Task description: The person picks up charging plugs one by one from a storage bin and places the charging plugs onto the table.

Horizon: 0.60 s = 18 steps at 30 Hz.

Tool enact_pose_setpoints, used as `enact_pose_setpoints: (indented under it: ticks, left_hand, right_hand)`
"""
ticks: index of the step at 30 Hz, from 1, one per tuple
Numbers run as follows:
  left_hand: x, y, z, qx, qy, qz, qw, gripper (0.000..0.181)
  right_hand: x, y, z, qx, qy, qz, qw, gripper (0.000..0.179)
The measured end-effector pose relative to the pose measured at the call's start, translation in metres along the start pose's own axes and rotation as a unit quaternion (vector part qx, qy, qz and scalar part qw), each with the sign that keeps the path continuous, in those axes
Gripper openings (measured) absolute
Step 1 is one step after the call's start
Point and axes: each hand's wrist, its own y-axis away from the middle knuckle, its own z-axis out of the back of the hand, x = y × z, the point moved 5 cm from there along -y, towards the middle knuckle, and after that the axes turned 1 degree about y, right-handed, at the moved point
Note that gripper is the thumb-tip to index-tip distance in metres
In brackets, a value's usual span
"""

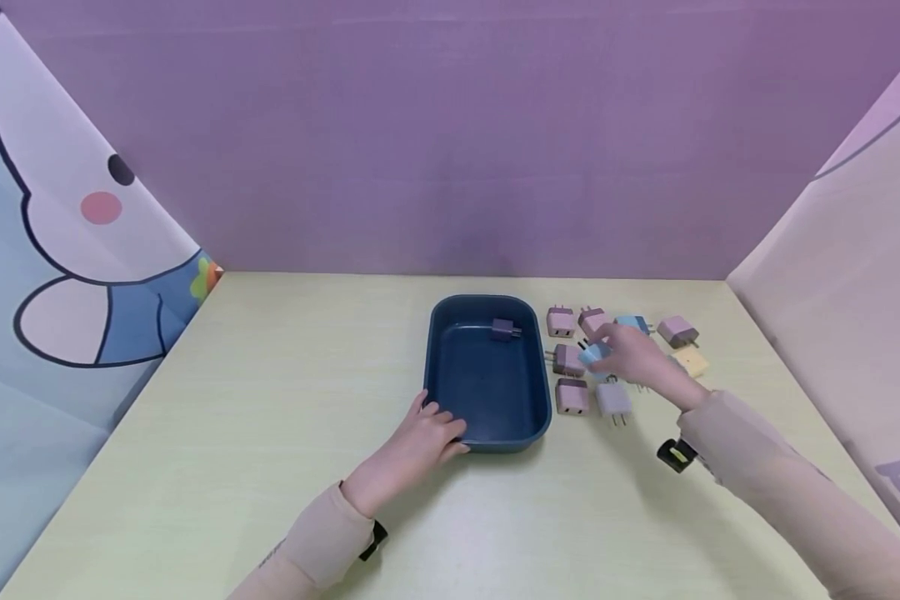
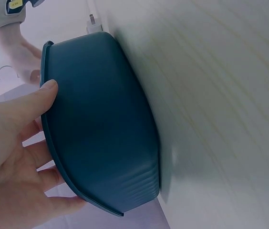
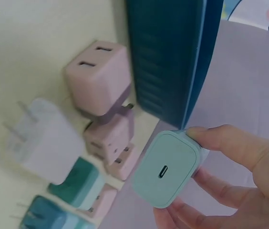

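A dark blue plastic bin (image 1: 487,447) stands on the table with one dark purple plug charger (image 1: 502,330) inside, near its far right corner. My left hand (image 1: 418,442) grips the bin at its near left corner. In the left wrist view the thumb (image 2: 50,90) presses the outer wall while the other fingers reach over the rim. Right of the bin, my right hand (image 1: 633,354) pinches a light blue charger (image 3: 168,167) between thumb and fingers, its USB-C port facing the right wrist camera. In the head view the held charger's prongs point toward the bin.
Several chargers lie right of the bin: pink and mauve ones (image 1: 572,396) beside its wall, a white one (image 1: 613,400) at the near side, a blue one (image 1: 633,323) farther back, and a yellow one (image 1: 692,361) at the right. A purple backdrop (image 1: 450,150) rises behind the table.
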Motion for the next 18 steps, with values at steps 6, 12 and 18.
enact_pose_setpoints:
  ticks: [6, 12, 18]
  left_hand:
    - [0.000, 0.000, 0.000, -0.003, 0.003, -0.002, 1.0000, 0.019]
    - [0.000, 0.001, 0.000, -0.002, 0.006, -0.001, 1.0000, 0.020]
    - [0.001, 0.001, -0.001, 0.000, 0.004, -0.001, 1.0000, 0.020]
  right_hand:
    - [-0.016, 0.005, 0.000, -0.010, -0.015, -0.002, 0.9998, 0.037]
    - [-0.027, 0.010, 0.001, -0.021, -0.016, -0.008, 0.9996, 0.035]
    - [-0.038, 0.015, 0.001, -0.021, -0.004, -0.023, 0.9995, 0.036]
